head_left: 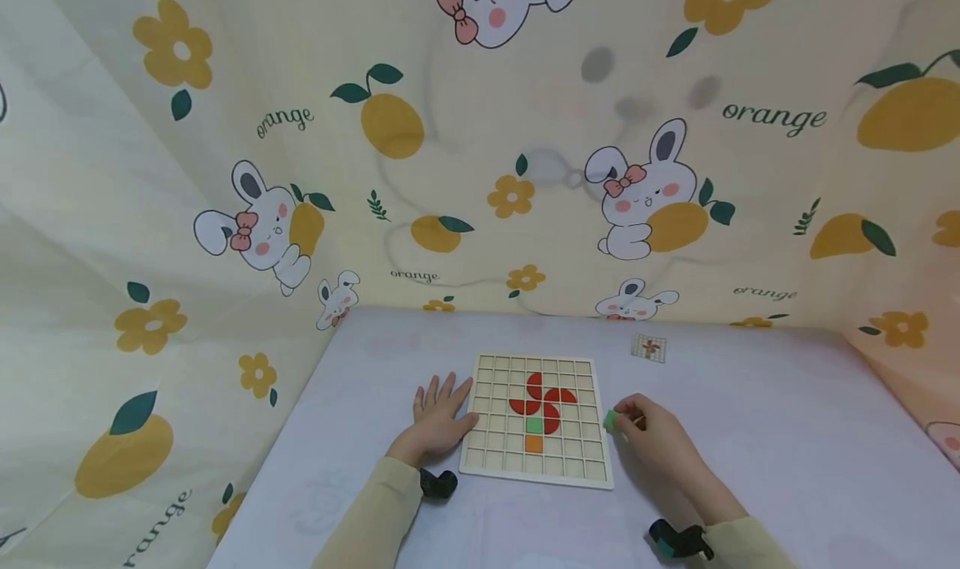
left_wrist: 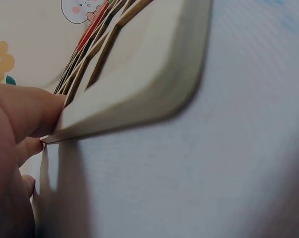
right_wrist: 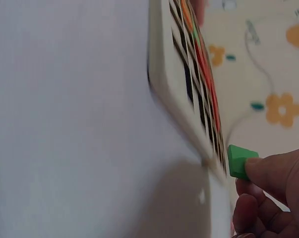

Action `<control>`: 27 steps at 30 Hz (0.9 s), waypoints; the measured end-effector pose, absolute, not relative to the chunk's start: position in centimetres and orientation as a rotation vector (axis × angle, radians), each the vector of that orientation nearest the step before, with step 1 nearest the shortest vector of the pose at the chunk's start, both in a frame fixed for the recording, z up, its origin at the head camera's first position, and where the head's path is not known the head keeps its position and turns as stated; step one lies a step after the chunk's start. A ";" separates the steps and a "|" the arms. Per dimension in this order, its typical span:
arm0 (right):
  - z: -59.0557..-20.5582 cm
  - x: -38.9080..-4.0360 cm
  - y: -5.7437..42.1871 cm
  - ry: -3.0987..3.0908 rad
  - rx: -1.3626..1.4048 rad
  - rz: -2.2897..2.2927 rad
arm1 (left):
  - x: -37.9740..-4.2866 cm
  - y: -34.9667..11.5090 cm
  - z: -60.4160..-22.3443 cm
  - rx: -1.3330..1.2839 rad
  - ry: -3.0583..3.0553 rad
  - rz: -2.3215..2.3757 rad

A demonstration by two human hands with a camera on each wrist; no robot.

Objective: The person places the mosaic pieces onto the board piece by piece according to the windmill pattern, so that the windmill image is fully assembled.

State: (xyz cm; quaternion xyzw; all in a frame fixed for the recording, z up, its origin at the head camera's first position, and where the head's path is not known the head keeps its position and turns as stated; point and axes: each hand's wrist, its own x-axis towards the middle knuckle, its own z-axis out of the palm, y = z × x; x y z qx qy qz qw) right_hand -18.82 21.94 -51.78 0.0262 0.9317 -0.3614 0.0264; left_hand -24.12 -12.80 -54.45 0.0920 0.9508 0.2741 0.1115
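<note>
On the table lies a pale wooden grid board (head_left: 495,461). Red rounded pieces (head_left: 551,419) form a pinwheel in its cells, with a light green square (head_left: 534,426) below them and an orange square (head_left: 533,444) under that. My left hand (head_left: 438,419), fingers spread, touches the board's left edge; its thumb rests on the rim in the left wrist view. Just off the board's right edge, my right hand (head_left: 652,436) pinches a small green block (right_wrist: 238,161) between thumb and fingers. The fingers behind the block are partly hidden.
A small pattern card (head_left: 649,347) with a red pinwheel on a grid lies behind the board, to the right. A cloth curtain (head_left: 480,136) printed with rabbits and oranges hangs behind the white table (head_left: 360,369) and along its sides. Dark wrist cameras sit on both arms.
</note>
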 end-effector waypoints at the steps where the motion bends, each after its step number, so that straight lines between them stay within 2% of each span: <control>1: -51.8 -18.7 21.4 2.866 0.072 -1.128 | -24.1 -12.8 -54.5 0.272 2.791 0.807; 15: -51.5 -16.4 13.8 2.726 -0.238 -1.265 | -23.9 -12.8 -54.3 0.282 2.783 0.816; 27: -52.6 -15.9 12.0 2.837 -0.355 -1.107 | -23.9 -12.7 -54.5 0.278 2.797 0.804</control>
